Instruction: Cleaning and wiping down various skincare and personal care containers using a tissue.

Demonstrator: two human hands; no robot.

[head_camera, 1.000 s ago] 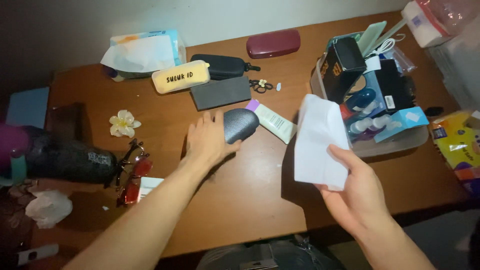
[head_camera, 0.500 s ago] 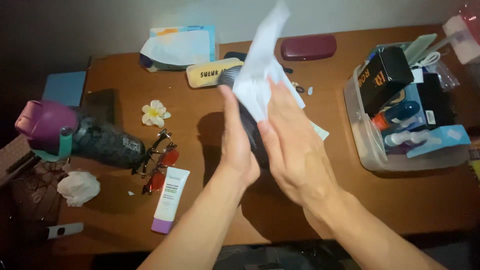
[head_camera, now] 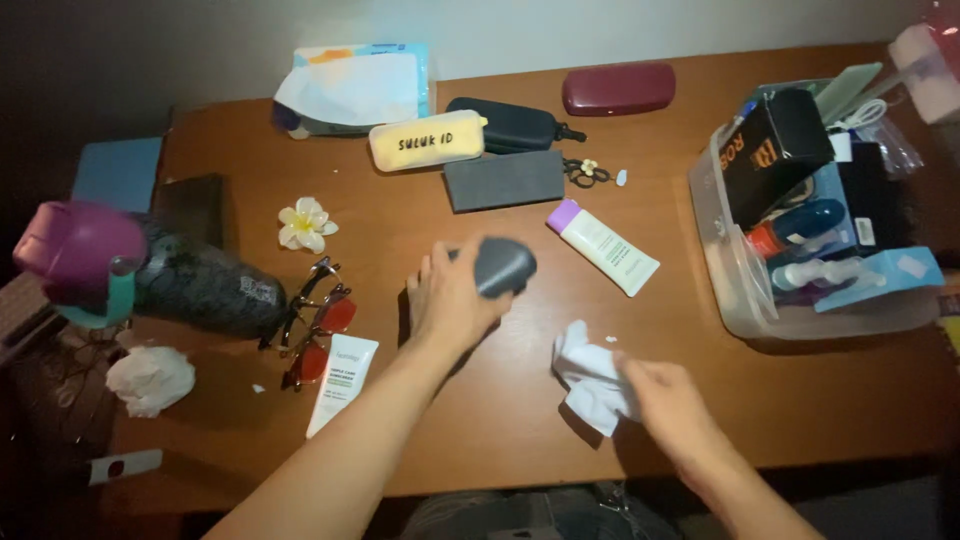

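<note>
right hand (head_camera: 672, 404) nearest, fingers closed on a crumpled white tissue (head_camera: 590, 382) pressed to the wooden table (head_camera: 500, 420). left hand (head_camera: 452, 300) further out, fingers wrapped round a dark grey oval case (head_camera: 503, 266) resting on the table. beyond: white tube (head_camera: 603, 246), flat grey case (head_camera: 504, 180), clear bin (head_camera: 735, 290) to the right

Five cases on the desk: a maroon case (head_camera: 617, 88) far right, a black zipped case (head_camera: 508, 122), a yellow case (head_camera: 427, 140), a flat grey case (head_camera: 503, 180), a dark oval case (head_camera: 503, 266) in the middle. Two cream tubes: a purple-capped tube (head_camera: 603, 246) at centre, a white tube (head_camera: 342, 382) near left. One white flower (head_camera: 305, 223), one pair of red sunglasses (head_camera: 318, 334), one dark bottle (head_camera: 150, 272) at left, one clear bin (head_camera: 735, 290) at right, two crumpled tissues: one near centre (head_camera: 590, 380), one near left (head_camera: 150, 378).
</note>
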